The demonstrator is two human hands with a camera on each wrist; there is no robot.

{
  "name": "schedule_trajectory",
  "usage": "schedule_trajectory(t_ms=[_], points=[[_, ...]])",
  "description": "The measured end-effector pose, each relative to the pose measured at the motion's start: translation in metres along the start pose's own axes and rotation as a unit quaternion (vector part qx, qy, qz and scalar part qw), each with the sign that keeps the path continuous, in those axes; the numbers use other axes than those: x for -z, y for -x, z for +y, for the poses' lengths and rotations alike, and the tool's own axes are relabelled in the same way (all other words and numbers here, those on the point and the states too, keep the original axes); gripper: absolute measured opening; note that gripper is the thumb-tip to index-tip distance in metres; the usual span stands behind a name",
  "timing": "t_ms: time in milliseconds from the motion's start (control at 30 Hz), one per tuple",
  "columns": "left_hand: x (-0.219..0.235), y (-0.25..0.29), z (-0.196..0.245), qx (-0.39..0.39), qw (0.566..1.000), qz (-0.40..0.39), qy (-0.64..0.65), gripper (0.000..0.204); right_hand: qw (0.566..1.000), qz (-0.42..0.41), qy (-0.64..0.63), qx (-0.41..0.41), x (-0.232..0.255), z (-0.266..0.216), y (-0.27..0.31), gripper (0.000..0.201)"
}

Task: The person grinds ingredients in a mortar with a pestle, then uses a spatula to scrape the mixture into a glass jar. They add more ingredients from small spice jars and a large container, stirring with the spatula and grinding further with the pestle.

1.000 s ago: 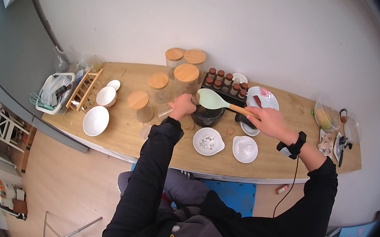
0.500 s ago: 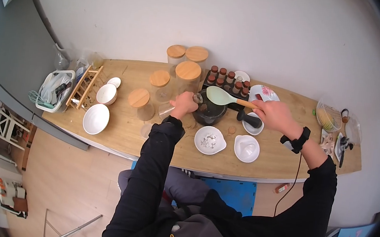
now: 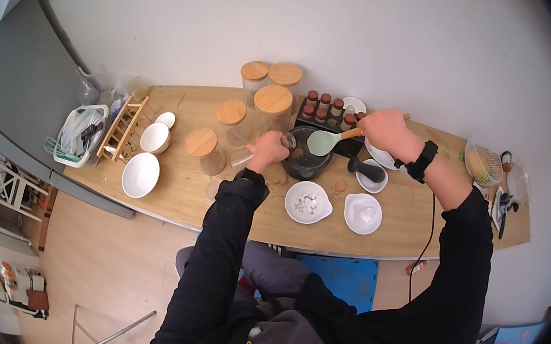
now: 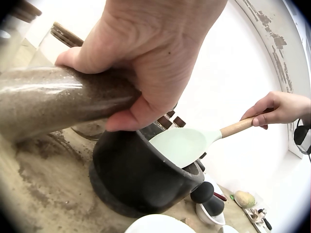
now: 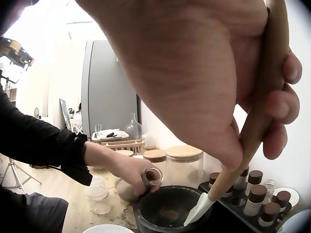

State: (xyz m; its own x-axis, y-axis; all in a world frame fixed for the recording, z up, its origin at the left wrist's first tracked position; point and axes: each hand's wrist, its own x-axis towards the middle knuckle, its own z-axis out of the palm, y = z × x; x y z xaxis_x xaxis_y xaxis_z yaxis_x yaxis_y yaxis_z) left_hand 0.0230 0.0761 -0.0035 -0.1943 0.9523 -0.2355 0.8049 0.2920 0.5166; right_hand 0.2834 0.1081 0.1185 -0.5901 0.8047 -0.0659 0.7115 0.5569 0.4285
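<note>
My left hand (image 3: 268,151) grips a clear glass jar (image 4: 53,97) of brown powder, tipped on its side. The jar's mouth (image 5: 152,176) lies right at the rim of a black mortar (image 4: 138,177). With my right hand (image 3: 392,132) I hold the wooden handle of a pale green spoon (image 3: 323,143). Its head slants down into the mortar, and a patch of brown powder (image 5: 170,214) shows on the mortar's floor. A dark pestle (image 3: 369,170) rests in a small white bowl just right of the mortar.
Wood-lidded glass jars (image 3: 273,100) stand behind and left of the mortar. A black rack of spice bottles (image 5: 256,199) sits behind it. Two white spouted bowls (image 3: 308,203) are in front. Brown powder (image 4: 53,174) is scattered on the wooden table.
My right hand has moved up and slightly right, tilting the spoon so its head has come down into the mortar. My left hand and its jar have stayed nearly in place.
</note>
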Motion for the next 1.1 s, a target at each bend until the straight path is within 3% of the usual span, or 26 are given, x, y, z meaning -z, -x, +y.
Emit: schedule_trajectory(t_ms=[267,400,600,700,900,1100], points=[[-0.003,-0.003,-0.005,-0.01,1.0,-0.003,0.008,0.025,0.976,-0.094,-0.195,-0.012,-0.03,0.017,0.001,0.026],[-0.003,-0.004,-0.003,-0.008,1.0,-0.008,0.009,0.024,0.944,-0.128,-0.302,-0.027,-0.043,0.015,0.01,0.029],[-0.003,-0.004,-0.004,-0.012,1.0,-0.011,0.012,0.023,0.921,-0.119,-0.369,-0.047,-0.055,0.013,0.023,0.033],[-0.001,-0.004,-0.002,-0.016,1.0,-0.009,0.007,0.022,0.868,-0.175,-0.461,-0.059,-0.065,0.014,0.024,0.035],[-0.002,-0.004,-0.002,-0.017,1.0,-0.003,0.009,0.022,0.813,-0.187,-0.549,-0.06,-0.088,0.009,0.028,0.033],[-0.003,-0.006,-0.005,-0.027,1.0,-0.01,0.006,0.021,0.82,-0.162,-0.543,-0.082,-0.077,-0.003,0.038,0.032]])
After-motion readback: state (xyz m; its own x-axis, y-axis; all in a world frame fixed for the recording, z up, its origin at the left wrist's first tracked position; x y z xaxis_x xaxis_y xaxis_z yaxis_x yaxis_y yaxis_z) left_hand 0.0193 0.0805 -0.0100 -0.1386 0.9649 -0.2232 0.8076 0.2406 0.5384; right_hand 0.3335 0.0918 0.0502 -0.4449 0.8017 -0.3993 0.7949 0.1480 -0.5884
